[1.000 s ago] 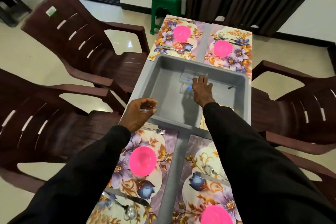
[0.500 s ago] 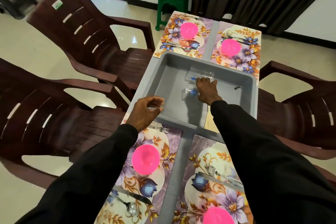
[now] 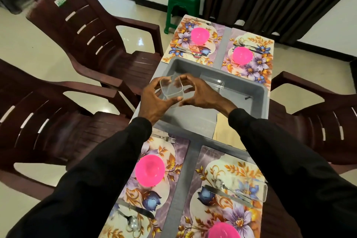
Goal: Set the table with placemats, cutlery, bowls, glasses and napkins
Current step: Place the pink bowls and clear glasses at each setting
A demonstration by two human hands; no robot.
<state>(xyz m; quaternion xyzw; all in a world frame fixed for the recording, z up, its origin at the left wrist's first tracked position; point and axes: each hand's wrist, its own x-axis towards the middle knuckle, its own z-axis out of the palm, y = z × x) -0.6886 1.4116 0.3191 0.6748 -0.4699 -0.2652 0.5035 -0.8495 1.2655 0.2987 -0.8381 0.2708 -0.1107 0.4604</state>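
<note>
My left hand (image 3: 154, 102) and right hand (image 3: 202, 95) both curl their fingers round a clear glass (image 3: 172, 89), holding it above the grey tub (image 3: 238, 92); another glass (image 3: 212, 82) lies inside

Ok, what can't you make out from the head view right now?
Head view:
- One glass or two stacked: clear walls overlap, and the left hand and right hand cover it in their grip.
- Too small to identify: small dark item in the grey tub.
- Cut off by the bottom edge: near-right pink bowl.
- Partly hidden by the right sleeve: tan sheet beside the tub.
</note>
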